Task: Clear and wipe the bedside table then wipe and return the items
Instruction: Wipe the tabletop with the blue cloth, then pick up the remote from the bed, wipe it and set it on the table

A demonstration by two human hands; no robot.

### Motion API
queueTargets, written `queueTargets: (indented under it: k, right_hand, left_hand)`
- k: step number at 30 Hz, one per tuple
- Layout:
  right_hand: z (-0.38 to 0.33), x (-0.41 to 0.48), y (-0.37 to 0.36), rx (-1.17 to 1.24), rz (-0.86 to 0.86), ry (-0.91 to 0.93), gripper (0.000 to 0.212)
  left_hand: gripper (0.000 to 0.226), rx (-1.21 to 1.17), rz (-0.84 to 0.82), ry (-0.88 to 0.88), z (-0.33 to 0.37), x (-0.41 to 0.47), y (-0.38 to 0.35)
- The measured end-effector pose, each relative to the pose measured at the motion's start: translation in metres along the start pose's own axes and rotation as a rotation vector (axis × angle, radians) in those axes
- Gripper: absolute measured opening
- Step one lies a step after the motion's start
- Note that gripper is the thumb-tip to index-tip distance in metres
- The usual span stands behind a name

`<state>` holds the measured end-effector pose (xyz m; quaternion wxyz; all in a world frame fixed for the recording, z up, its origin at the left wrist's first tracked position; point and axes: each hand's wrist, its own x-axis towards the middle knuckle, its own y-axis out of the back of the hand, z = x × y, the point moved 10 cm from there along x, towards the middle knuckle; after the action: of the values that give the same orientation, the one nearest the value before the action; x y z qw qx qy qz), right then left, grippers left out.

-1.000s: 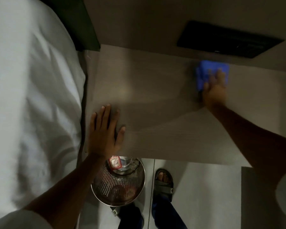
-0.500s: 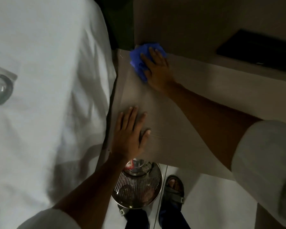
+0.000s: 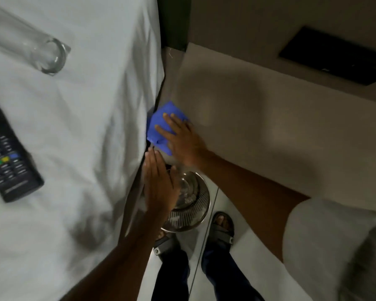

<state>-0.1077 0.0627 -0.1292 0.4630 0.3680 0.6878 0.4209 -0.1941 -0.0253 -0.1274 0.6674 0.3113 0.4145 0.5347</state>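
Observation:
The bedside table (image 3: 269,131) is a pale wood-grain top with nothing standing on it. My right hand (image 3: 182,140) presses a blue cloth (image 3: 159,127) flat on the table's near left corner, beside the bed. My left hand (image 3: 159,185) is flat and open at the table's front left edge, fingers together, holding nothing. A clear drinking glass (image 3: 39,51) lies on its side on the white bed sheet (image 3: 78,127). A black remote control (image 3: 7,157) lies on the sheet at the left.
A perforated metal waste bin (image 3: 191,203) stands on the floor under my left hand, with rubbish inside. My feet in sandals (image 3: 223,227) are just behind it. A dark panel (image 3: 334,55) is set in the wall above the table.
My right hand has swept the blue cloth from the back right, across the back left corner, down to the near left corner. My left hand has slid back to the front edge.

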Motion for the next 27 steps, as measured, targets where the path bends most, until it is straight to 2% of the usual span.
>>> queueTargets:
  k: [3,6,8,11,12,15,18,21,24,27]
  right_hand:
    - [-0.014,-0.049,-0.014,0.04,0.043,0.047,0.06]
    - [-0.008,-0.105,-0.032,-0.002,0.044,0.12,0.057]
    - [0.022,-0.131,-0.033,0.034,0.012,-0.022,0.062]
    - [0.086,-0.166,-0.025,0.189,0.039,-0.416,0.09]
    - [0.101,-0.176,-0.026,0.192,0.01,-0.494,0.099]
    - [0.107,-0.188,-0.03,0.062,-0.13,-0.503,0.116]
    - [0.1,-0.191,-0.018,-0.055,-0.092,-0.469,0.091]
    - [0.094,-0.195,-0.004,0.018,-0.048,-0.478,0.057]
    - [0.094,-0.205,0.017,0.421,0.067,-0.585,0.036]
    - [0.089,-0.216,0.038,1.039,0.264,-0.694,0.033]
  left_hand:
    - [0.063,-0.111,-0.021,0.089,-0.014,-0.024,0.015]
    - [0.061,-0.093,-0.045,0.005,-0.004,-0.038,0.025]
    - [0.069,-0.046,-0.079,-0.098,0.012,-0.043,0.028]
    - [0.063,0.0,-0.133,-0.256,0.037,-0.051,0.035]
    - [0.061,-0.004,-0.128,-0.306,0.045,-0.053,0.042]
    - [0.061,0.047,-0.04,-0.422,0.067,-0.054,0.08]
    - [0.049,0.06,0.181,-0.401,0.07,-0.04,0.148]
    - [0.027,0.115,0.434,-0.351,0.048,-0.03,0.224]
    - [0.027,0.251,0.546,-0.176,0.007,-0.019,0.27]
    - [0.061,0.2,0.503,0.223,-0.046,-0.011,0.283]
